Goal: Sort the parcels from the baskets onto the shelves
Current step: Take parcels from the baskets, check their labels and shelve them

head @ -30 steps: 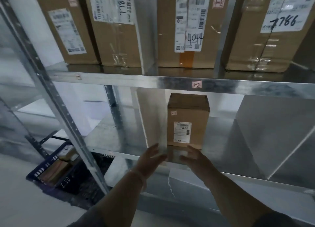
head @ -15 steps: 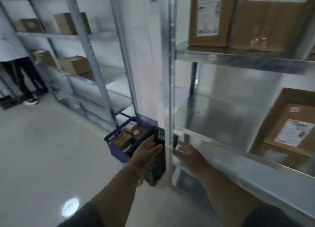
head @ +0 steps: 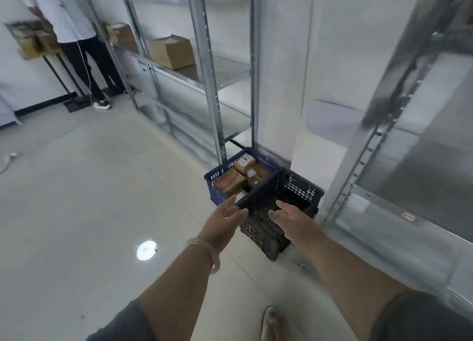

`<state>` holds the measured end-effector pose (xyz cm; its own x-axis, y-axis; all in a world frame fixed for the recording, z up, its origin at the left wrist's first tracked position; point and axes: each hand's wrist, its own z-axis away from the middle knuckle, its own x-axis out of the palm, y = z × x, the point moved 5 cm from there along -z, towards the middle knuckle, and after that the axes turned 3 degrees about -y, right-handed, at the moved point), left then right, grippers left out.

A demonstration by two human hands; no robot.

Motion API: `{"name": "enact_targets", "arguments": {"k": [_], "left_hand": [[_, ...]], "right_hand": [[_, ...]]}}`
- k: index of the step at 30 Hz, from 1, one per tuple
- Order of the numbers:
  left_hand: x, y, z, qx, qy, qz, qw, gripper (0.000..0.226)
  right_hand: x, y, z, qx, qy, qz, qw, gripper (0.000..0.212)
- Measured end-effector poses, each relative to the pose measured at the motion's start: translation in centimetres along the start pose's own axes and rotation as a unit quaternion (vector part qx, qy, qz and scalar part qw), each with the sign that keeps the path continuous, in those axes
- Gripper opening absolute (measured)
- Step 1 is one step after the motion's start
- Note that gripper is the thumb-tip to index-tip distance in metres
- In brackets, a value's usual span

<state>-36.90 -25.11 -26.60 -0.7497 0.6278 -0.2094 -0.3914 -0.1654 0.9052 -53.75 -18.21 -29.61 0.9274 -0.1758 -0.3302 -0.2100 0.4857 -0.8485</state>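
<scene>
- Head view: a blue basket (head: 215,187) sits on the floor between two metal shelf racks, and brown parcels (head: 229,183) lie inside it.
- A dark basket (head: 261,235) stands just in front of it, touching it, nearer the person.
- A brown box (head: 170,50) rests on the left rack (head: 207,66). Another person (head: 74,33) stands far back by more boxes.
- The left hand (head: 225,219) and right hand (head: 291,217) reach out over the dark basket's near rim. The palms face each other.
- Both hands are loose, with fingers spread, and hold nothing.
- A pale band (head: 208,251) circles the left wrist.
- The floor (head: 76,187) is shiny and light. The right rack (head: 384,205) is grey metal.
</scene>
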Motion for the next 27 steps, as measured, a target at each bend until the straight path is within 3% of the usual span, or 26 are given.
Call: {"name": "enact_targets", "arguments": {"k": [2, 5, 14, 21, 24, 27], "left_hand": [[-1.1, 0.2, -2.8, -0.017, -0.007, -0.005, 1.000, 0.050], [-3.1, 1.8, -7.9, -0.018, -0.014, -0.027, 0.999, 0.017], [-8.6, 6.3, -23.1, -0.046, -0.003, 0.012, 0.999, 0.020], [-12.7, 4.1, -33.0, -0.094, -0.041, 0.020, 0.995, 0.024], [-15.1, 3.9, -38.5, -0.095, -0.089, 0.011, 0.991, 0.043], [-19.1, 3.6, -44.3, -0.096, -0.132, -0.018, 0.986, 0.052]], "right_hand": [[0.1, -0.3, -3.0, 0.008, -0.012, 0.002, 1.000, 0.064], [-0.8, -1.1, -8.4, 0.015, -0.012, 0.002, 1.000, 0.061], [-5.1, -5.5, -24.3, 0.066, 0.008, -0.030, 0.997, 0.058], [-3.6, -5.6, -32.5, 0.119, 0.002, -0.040, 0.992, 0.059], [-3.8, -5.5, -36.7, 0.152, 0.031, -0.052, 0.986, 0.066], [-3.7, -3.9, -41.3, 0.200, 0.086, -0.105, 0.970, 0.086]]}}
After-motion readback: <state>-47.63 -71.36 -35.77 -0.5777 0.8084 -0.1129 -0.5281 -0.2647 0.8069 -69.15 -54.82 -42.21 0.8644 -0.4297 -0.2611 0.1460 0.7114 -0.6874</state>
